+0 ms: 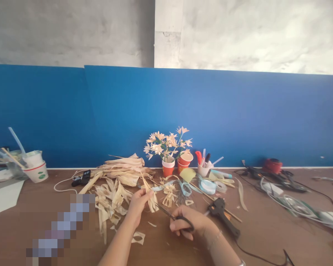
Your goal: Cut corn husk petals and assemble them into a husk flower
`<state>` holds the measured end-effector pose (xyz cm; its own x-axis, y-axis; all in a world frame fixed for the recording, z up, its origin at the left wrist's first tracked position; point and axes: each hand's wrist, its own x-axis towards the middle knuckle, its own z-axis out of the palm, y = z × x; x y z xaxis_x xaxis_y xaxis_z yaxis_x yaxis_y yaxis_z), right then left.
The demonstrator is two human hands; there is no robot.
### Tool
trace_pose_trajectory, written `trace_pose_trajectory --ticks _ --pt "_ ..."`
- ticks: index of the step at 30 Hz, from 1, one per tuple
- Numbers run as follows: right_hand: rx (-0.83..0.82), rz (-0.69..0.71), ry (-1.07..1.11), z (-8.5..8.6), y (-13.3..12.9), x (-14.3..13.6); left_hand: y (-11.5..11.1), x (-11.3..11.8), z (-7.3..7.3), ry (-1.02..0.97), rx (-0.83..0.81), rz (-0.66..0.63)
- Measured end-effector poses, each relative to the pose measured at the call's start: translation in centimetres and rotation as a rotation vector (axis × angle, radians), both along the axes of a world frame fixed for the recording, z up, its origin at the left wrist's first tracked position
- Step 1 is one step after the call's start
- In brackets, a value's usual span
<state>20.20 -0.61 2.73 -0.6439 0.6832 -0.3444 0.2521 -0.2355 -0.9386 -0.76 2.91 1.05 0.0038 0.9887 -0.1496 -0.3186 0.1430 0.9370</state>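
Note:
My left hand point(138, 204) pinches a pale, dry corn husk strip point(150, 200), its narrow end pointing up and its wider end hanging down. Scissors point(170, 214) are in my right hand point(187, 221), with fingers through the dark handles. The blades point left and reach the lower edge of the husk strip; whether they touch it I cannot tell. Small cut husk scraps point(138, 238) lie on the table below. Beyond my hands, pale husk flowers point(162, 143) on green stems stand in a red and white paper cup point(168, 168).
Husk piles point(113, 195) lie left of my hands. A black glue gun point(223, 216) rests on the right, its cord running to the front. Ribbon rolls point(207, 186) and a cup of pens point(203, 170) are behind. Tangled cables point(288, 203) spread far right; a white cup point(38, 173) stands far left.

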Motion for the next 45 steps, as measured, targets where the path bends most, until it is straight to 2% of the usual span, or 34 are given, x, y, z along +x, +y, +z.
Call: trace_pose_trajectory --ticks 9,21,45 --pt "0.036 -0.023 0.014 -0.6 0.0 -0.3 -0.9 0.8 0.4 -0.068 -0.054 -0.136" --pt "0.042 -0.032 0.020 -0.7 0.1 -0.7 -0.7 1.1 -0.5 -0.104 -0.080 -0.139" --pt "0.038 -0.066 0.006 -1.0 0.4 -0.7 -0.5 1.3 -0.4 -0.121 -0.085 -0.085"
